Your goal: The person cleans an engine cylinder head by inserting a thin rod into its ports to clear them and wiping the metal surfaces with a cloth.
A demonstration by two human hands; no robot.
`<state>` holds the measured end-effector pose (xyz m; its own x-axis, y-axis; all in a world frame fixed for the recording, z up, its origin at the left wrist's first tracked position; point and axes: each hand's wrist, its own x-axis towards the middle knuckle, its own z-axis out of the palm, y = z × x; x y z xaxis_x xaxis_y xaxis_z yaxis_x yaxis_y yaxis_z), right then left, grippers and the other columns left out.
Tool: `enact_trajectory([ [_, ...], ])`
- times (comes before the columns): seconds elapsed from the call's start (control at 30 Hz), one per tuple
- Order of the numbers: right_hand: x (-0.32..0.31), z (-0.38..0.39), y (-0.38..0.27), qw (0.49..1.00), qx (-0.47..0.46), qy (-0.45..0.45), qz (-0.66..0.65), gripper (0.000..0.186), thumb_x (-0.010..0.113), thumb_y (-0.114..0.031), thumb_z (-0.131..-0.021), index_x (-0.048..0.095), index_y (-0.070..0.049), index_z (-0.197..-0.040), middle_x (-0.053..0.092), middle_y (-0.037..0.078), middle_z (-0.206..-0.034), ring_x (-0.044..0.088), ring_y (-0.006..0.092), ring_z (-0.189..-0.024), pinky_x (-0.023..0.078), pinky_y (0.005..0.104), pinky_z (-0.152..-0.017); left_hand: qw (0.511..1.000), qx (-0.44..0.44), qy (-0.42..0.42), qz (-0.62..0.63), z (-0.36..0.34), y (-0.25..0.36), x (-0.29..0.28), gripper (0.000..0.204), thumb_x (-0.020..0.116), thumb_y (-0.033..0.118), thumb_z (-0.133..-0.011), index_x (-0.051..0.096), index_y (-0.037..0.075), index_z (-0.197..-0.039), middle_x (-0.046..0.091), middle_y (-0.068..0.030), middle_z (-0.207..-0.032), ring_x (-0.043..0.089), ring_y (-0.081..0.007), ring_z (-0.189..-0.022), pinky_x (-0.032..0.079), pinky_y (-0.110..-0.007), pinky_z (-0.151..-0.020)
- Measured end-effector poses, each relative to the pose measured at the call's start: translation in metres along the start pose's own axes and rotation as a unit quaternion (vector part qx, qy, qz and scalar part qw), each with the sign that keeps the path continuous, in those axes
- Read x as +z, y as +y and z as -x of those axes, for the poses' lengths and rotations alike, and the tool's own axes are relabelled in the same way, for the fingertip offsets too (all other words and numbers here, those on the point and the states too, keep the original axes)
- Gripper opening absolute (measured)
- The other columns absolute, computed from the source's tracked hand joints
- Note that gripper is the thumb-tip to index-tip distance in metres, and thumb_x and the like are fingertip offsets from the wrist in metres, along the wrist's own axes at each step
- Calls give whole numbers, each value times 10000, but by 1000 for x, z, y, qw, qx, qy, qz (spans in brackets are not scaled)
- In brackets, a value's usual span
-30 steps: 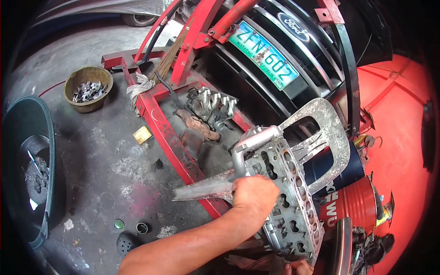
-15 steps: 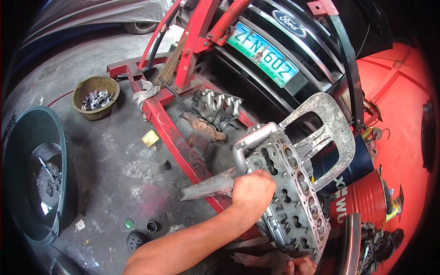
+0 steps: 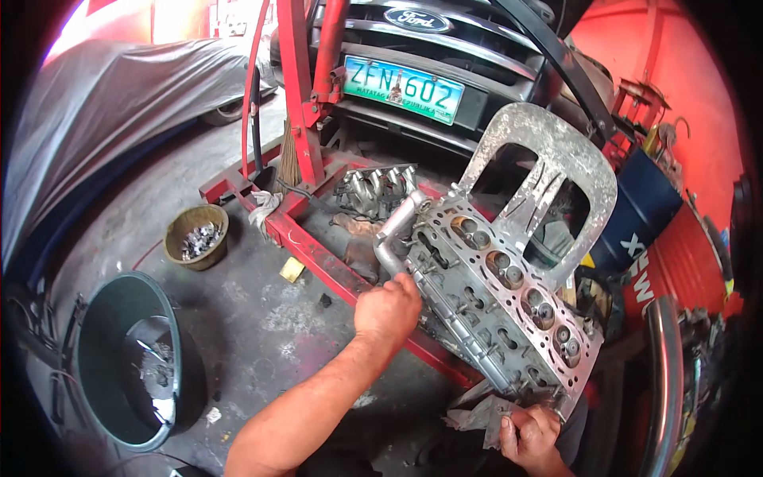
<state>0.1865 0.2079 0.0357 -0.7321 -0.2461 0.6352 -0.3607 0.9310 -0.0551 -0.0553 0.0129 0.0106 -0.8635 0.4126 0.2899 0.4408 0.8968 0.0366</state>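
A grey metal cylinder head [image 3: 475, 297] leans in front of me, its row of round combustion chambers with valves turned upward. A bent metal pipe [image 3: 393, 238] is attached along its far left end. Closed in a fist, my left hand [image 3: 388, 310] is at the lower bend of that pipe. My right hand [image 3: 531, 436] is closed under the near end of the cylinder head, thumb against the fingers; what it grips is hidden. A crumpled grey rag or sheet [image 3: 481, 415] lies right beside its thumb.
A worn plastic chair [image 3: 592, 151] stands behind the cylinder head. A red steel frame [image 3: 306, 262] crosses the floor, before a parked vehicle's grille [image 3: 485, 60]. To the left are a dark tub [image 3: 86, 358] and a bowl of small metal parts [image 3: 218, 253]. Drums [image 3: 640, 199] stand right.
My view has swung, so the scene sits differently. The combustion-chamber face now shows more fully. My right hand has come further into view; the left stays by the pipe.
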Motion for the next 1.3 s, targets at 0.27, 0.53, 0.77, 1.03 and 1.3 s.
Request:
enact_trajectory([
  [0.27,0,1,7,997,1,50,-51,168,734,-89,-754,578,-58,-808,527,67,-662,541,242,-489,445,358,-471,997,32,-65,-41,-12,5,-21,298,549,111,-874,594,-12,-1142,726,-143,-847,735,-262,-730,584,-369,-591],
  [0.53,-2,4,9,998,10,59,-30,137,747,-159,-762,628,-96,-789,521,19,-652,556,192,-501,481,320,-481,992,20,-123,-7,-19,8,-26,242,495,117,-900,619,31,-1089,727,-184,-888,734,-275,-809,588,-413,-690],
  [0.77,-1,6,12,995,-7,89,-35,139,743,-165,-765,625,-116,-819,512,3,-679,563,172,-534,499,289,-526,997,15,-72,-38,-18,3,-14,226,493,157,-909,631,68,-1064,706,-167,-776,702,-342,-711,558,-474,-641],
  [1.03,-1,7,14,991,-17,118,-62,151,744,-151,-760,621,-99,-831,517,7,-690,563,187,-541,487,306,-525,997,-15,-72,38,-16,-6,-33,215,518,177,-896,669,68,-1005,700,-223,-831,695,-397,-802,552,-510,-738],
  [1.3,-1,9,15,990,-24,121,-76,181,753,-149,-755,607,-95,-847,505,-5,-688,553,156,-538,494,291,-530,987,-27,-91,126,-25,-27,-20,219,558,139,-892,706,69,-1037,687,-237,-940,661,-409,-935,527,-490,-840],
])
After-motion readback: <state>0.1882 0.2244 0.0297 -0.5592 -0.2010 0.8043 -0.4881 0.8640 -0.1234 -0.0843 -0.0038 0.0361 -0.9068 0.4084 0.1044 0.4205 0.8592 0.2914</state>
